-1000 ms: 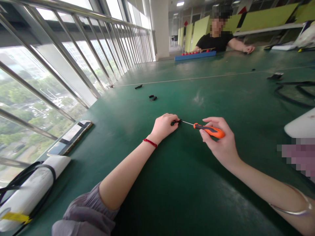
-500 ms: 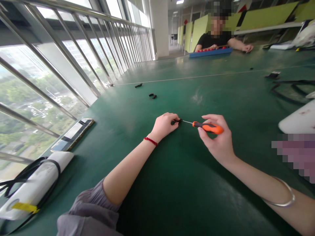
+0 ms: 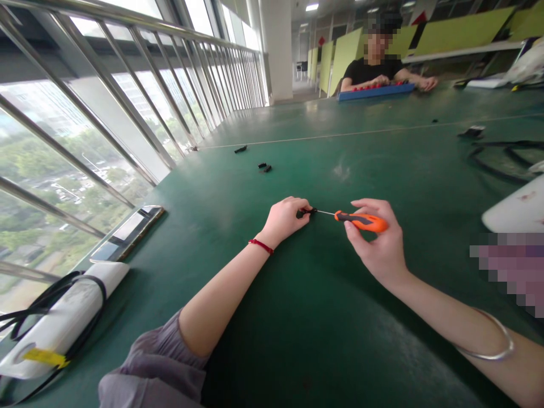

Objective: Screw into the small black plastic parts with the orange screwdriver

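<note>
My left hand (image 3: 287, 220) rests on the green table, fingers closed around a small black part (image 3: 305, 213). What kind of part it is cannot be made out, since the fingers cover much of it. My right hand (image 3: 382, 243) grips an orange and black screwdriver (image 3: 363, 221) by its handle, between thumb and fingers. The thin metal shaft points left, and its tip meets the right end of the black part. The screwdriver lies nearly level, just above the tabletop.
Several small black pieces, among them one (image 3: 241, 149), lie farther back on the table (image 3: 323, 317). A phone-like slab (image 3: 127, 233) and a white device with cables (image 3: 63, 323) sit at left by the railing. Across the table, a person (image 3: 374, 71) sits behind a blue tray (image 3: 376, 92).
My hands and the screwdriver hold nearly the same pose. The view has shifted slightly. Across the table, the blue tray has moved a little to the right.
</note>
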